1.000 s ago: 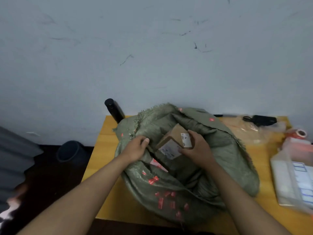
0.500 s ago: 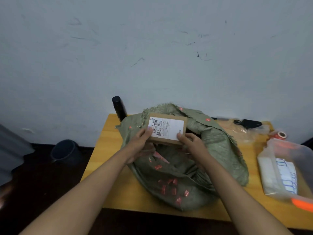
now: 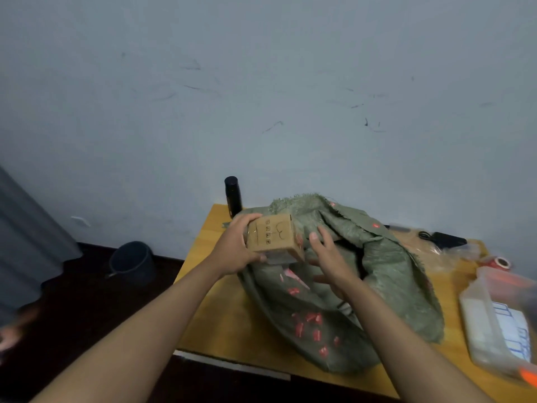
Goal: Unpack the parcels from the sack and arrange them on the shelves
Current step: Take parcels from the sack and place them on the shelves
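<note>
Cardboard parcel (image 3: 271, 237) is up out of the sack (image 3: 343, 274), held above its left rim. Left hand (image 3: 235, 248) grips the parcel's left end, fingers wrapped over top & thumb below. Right hand (image 3: 327, 257) is loose just beside its right end, fingers spread; can't tell if touching. Prob light, stiff box w/ taped, maybe slick faces, so best held by opposite ends. Sack is soft woven fabric, slumped on the surface (image 3: 215, 324), mouth open; contents hidden. Clear plastic tub (image 3: 482, 324) at right holds label sheets.
</note>
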